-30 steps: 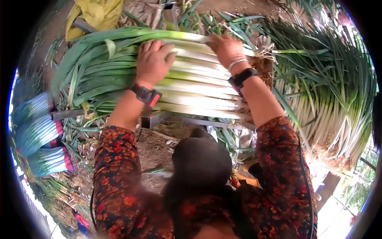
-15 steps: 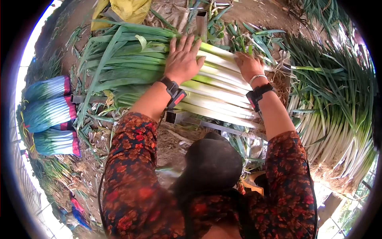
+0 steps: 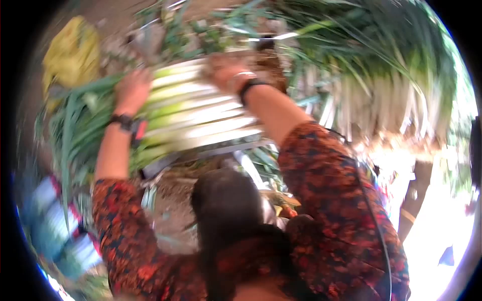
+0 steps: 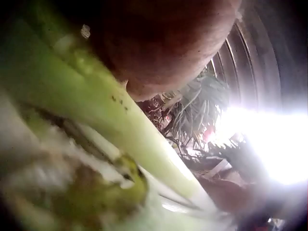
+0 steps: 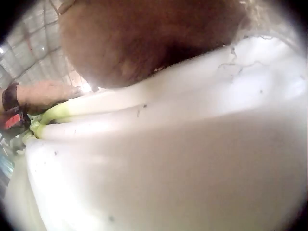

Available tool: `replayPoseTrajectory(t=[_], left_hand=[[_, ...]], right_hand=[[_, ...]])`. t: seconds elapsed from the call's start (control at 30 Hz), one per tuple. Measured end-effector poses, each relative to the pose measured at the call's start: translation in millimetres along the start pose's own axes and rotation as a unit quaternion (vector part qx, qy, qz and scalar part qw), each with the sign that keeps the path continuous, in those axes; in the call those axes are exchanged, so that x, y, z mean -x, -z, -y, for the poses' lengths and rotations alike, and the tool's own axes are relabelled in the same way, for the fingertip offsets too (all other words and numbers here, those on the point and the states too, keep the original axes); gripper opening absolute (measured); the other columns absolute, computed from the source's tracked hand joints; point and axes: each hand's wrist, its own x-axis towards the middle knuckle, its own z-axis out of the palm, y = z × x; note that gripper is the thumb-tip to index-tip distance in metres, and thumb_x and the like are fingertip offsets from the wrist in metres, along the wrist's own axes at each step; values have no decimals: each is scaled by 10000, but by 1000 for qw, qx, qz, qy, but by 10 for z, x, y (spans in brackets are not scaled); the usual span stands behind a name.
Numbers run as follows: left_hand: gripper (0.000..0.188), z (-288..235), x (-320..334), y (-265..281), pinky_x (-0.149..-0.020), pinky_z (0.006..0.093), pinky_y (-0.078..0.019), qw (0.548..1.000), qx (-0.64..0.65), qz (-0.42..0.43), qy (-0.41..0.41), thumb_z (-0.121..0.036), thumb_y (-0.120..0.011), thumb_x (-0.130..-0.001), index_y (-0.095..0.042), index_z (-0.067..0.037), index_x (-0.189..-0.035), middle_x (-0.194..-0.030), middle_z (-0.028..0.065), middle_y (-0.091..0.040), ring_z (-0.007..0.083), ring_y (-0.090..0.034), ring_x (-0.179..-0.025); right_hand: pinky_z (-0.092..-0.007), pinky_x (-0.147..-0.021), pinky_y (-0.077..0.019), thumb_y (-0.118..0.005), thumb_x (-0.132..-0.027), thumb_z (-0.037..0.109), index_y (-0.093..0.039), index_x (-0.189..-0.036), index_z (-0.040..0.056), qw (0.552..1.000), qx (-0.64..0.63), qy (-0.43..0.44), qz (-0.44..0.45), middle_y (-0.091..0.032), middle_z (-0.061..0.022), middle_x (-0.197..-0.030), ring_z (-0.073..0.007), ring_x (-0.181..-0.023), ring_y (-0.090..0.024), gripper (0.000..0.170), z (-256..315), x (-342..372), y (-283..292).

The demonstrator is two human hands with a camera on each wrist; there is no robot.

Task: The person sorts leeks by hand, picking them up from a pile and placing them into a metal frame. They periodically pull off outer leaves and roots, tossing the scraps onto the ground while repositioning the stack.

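A broad row of leeks [image 3: 201,108] lies side by side on a metal frame in the head view, green leaves to the left and white stalks to the right. My left hand [image 3: 133,90] rests over the far edge where green turns pale; its fingers are blurred. Over the white ends near the roots, my right hand [image 3: 226,70] lies on the far side, also blurred. Pale green stalks [image 4: 110,115] run under my left hand [image 4: 168,48] in the left wrist view. White stalks [image 5: 168,144] fill the right wrist view below my right hand [image 5: 139,43].
A large heap of leeks [image 3: 386,85] lies at the right, roots toward me. Wrapped bundles [image 3: 55,223] sit at the lower left, and a yellow sack [image 3: 73,52] at the upper left. A metal bar [image 3: 206,149] edges the near side of the row.
The head view has swung, so the row appears further left and the heap nearer the middle. Both hands stay along the row's far side; my left hand's spread fingers now look closer together.
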Motion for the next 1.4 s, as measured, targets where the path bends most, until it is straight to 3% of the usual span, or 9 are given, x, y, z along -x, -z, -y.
replayPoseTrajectory(t=[0.1, 0.3, 0.5, 0.67, 0.73, 0.83, 0.9, 1.33, 1.4], left_hand=[[424, -89, -33, 17, -1018, 555, -345, 988, -71, 124, 64, -367, -421, -980, -492, -162, -1345, -1376, 60, -496, 252, -418, -1310], [339, -257, 147, 182, -1029, 488, -319, 990, -54, 89, 91, -344, -413, -1000, -550, -122, -1216, -1278, 107, -539, 308, -480, -1208], [339, -270, 119, 145, -1055, 472, -290, 989, -24, 97, 110, -312, -404, -1006, -529, -97, -1237, -1294, 118, -514, 315, -449, -1226], [348, -297, 142, 160, -1069, 473, -278, 987, -39, 94, 122, -302, -393, -1006, -511, -90, -1256, -1321, 128, -497, 325, -435, -1242], [343, -294, 123, 174, -1072, 472, -276, 985, -35, 106, 131, -298, -395, -1005, -507, -91, -1255, -1324, 131, -495, 327, -432, -1244], [335, -218, 153, 78, -1069, 472, -276, 987, -29, 97, 126, -293, -397, -1005, -502, -90, -1251, -1320, 127, -495, 328, -429, -1245], [329, -249, 124, 108, -1065, 471, -278, 987, -27, 98, 122, -290, -397, -1006, -500, -89, -1245, -1314, 122, -497, 328, -429, -1244], [372, -140, 179, 25, -1069, 468, -274, 991, -30, 55, 117, -306, -439, -989, -495, -99, -1293, -1334, 116, -499, 318, -425, -1262], [378, -193, 166, 63, -1068, 467, -276, 992, -22, 56, 114, -313, -448, -984, -497, -104, -1296, -1333, 110, -504, 316, -430, -1262]], right_hand=[[-508, -1171, -102, -253, -960, 558, -242, -1509, 120, 991, -105, -71, -49, -195, -111, -1580, -310, -1456, -175, 702, 42, 37, 16], [-536, -1170, -42, -331, -949, 569, -290, -1492, 104, 984, -157, -68, -52, -234, -73, -1572, -314, -1455, -165, 716, 63, 12, -45], [-382, -869, -519, -615, -905, 288, -653, -1150, 86, 858, -423, -25, -291, -678, -181, -1050, -317, -957, -661, 320, -652, 809, 732], [-398, -692, -544, -526, -898, 181, -700, -938, 85, 902, -6, -335, -273, -683, -143, -832, -308, -785, -665, 203, -2911, 1922, 541], [-460, -767, -517, -547, -883, 258, -689, -983, 86, 841, 283, -451, -93, -630, -115, -1138, -267, -991, -634, 245, -3660, 2879, 428], [-452, -821, -528, -552, -858, 437, -598, -1194, 84, 605, 21, -759, -238, -642, -176, -1138, -363, -999, -644, 489, -4087, 3956, 505], [-474, -782, -547, -530, -887, 417, -645, -1093, 78, 668, 31, -708, -225, -659, -200, -1052, -396, -907, -658, 413, -5430, 4626, -506], [-425, -832, -505, -639, -797, 338, -691, -1009, 206, 904, -338, -226, -130, -674, -83, -980, -324, -945, -640, 255, -1571, 2865, -3107], [-423, -787, -514, -687, -732, 355, -706, -958, 206, 980, -165, -114, 1, -672, -73, -961, -316, -894, -639, 272, -1296, 2805, -2799]])
